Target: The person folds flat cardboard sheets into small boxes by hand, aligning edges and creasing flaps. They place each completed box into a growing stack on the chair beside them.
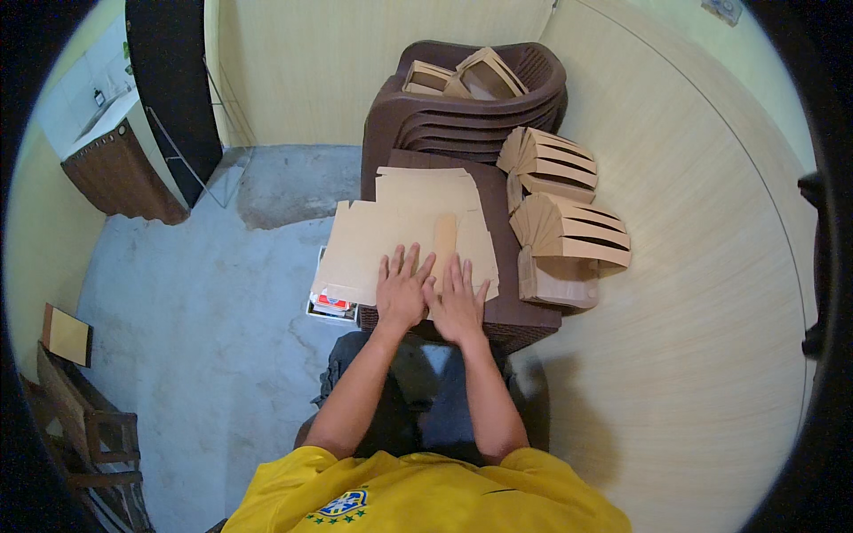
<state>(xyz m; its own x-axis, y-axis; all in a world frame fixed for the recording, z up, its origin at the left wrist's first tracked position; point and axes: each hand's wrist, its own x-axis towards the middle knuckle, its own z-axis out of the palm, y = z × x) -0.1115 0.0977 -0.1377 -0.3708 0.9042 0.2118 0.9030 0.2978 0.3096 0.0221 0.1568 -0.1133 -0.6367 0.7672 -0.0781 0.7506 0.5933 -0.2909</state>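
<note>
A flat sheet of brown cardboard [373, 235] with cut, notched edges lies on a dark brown wicker-patterned table [508, 293]. On the sheet rests a narrow, darker cardboard strip [446, 233], set lengthwise away from me. My left hand [405, 289] lies flat on the sheet's near part, fingers spread. Beside it, thumbs close together, my right hand [458, 302] is also laid flat, its fingers at the lower end of the strip. Neither hand grasps anything. What the strip's near end looks like is hidden by my fingers.
Two slatted, curved cardboard pieces [577, 233] stand along the table's right side, by the wall. Behind is a stack of brown plastic chairs [462, 115] with more cardboard pieces [489, 75] on top. A white box [333, 307] sits under the sheet's left corner. Wooden furniture [93, 426] stands far left.
</note>
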